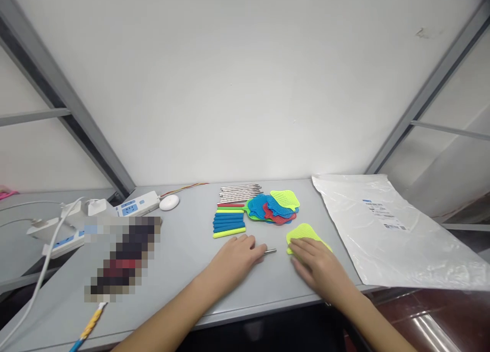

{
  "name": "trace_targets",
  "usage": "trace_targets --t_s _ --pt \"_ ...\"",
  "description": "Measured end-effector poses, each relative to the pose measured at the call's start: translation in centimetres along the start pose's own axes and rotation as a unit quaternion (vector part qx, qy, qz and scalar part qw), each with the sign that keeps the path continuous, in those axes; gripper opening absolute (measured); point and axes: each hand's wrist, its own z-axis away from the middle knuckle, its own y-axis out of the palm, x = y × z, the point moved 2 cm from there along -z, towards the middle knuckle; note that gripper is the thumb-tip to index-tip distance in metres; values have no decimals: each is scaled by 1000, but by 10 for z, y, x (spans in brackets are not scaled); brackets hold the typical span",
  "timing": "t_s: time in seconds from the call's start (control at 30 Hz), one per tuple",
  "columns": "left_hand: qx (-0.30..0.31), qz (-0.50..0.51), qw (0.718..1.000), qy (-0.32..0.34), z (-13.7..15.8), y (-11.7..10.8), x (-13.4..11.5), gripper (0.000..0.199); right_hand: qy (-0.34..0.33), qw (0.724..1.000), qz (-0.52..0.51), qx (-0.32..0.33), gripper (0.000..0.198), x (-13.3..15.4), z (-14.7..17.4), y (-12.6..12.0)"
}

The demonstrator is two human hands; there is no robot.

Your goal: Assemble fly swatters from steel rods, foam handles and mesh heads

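My left hand (239, 257) is closed round a thin metal rod (271, 251), whose bare end pokes out to the right past the thumb. My right hand (319, 265) grips a yellow-green mesh fly swatter head (304, 231) near the desk surface, its fingers over the mesh and hiding part of it. A gap separates the rod's tip from this head. Beyond the hands lies a pile of blue, red, green and yellow swatter heads (258, 207). Left of the pile, blue, yellow, green and red handle tubes (228, 220) lie in a row, with several metal rods (239, 192) behind them.
A large white plastic bag (398, 234) covers the desk's right side and hangs over its front edge. At left are power strips (138, 204) with cables, a round white device (169, 202) and a pixelated item (126, 257). A wall (245, 86) rises behind the desk.
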Motion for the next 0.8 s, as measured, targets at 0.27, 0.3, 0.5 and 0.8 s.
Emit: trace_targets --t_s 0.27,0.3,0.5,0.8 --pt "-49 -49 994 -84 14 11 4 19 80 996 2 44 41 20 -9 17" --pt "-53 -46 993 -96 14 11 3 18 83 995 4 46 42 21 -8 17" --pt "-84 16 985 -148 21 6 0 18 86 994 -8 72 46 22 5 14" --pt "-145 -19 974 -172 40 -5 -19 31 155 985 26 75 61 21 9 18"
